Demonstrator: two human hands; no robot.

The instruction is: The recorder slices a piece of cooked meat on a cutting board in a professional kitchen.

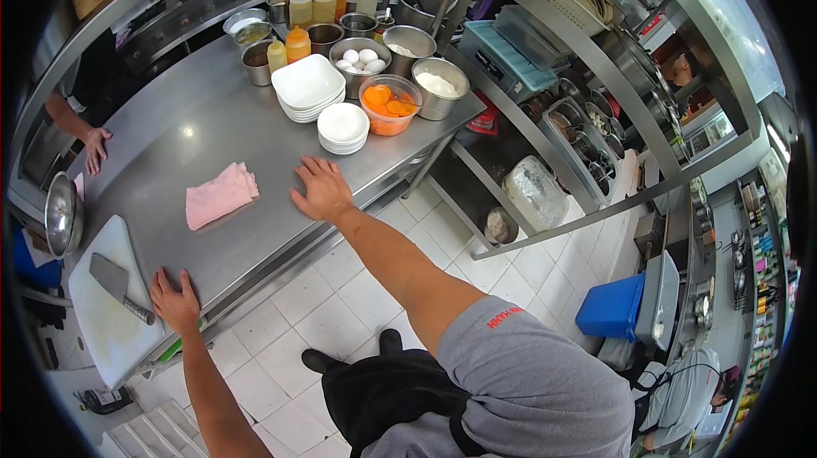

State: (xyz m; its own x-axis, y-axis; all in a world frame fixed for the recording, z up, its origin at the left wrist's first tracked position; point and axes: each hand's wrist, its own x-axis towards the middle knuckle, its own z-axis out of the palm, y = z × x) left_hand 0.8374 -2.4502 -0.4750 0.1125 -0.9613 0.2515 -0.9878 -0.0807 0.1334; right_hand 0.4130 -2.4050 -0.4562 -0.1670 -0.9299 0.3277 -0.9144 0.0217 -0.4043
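My left hand (174, 300) rests on the near left edge of the steel table (162, 130), fingers stretched out and holding nothing. Just left of it, a cleaver (119, 286) lies on a white cutting board (102, 334). My right hand (322, 188) lies flat by the table's near edge, its fingers spread and free. Between the hands, farther in, is a folded pink cloth (221, 196). Beyond my right hand stand a stack of small round white bowls (343, 124), a stack of square white dishes (308, 83), and a tub of orange yolks (389, 105).
Behind the dishes are a pot of eggs (359, 60), a pot of white powder (439, 88) and several squeeze bottles (324, 8). Another person's hand (96, 150) rests at the far left, near a metal bowl (64, 215). Steel shelving (587, 224) stands to the right.
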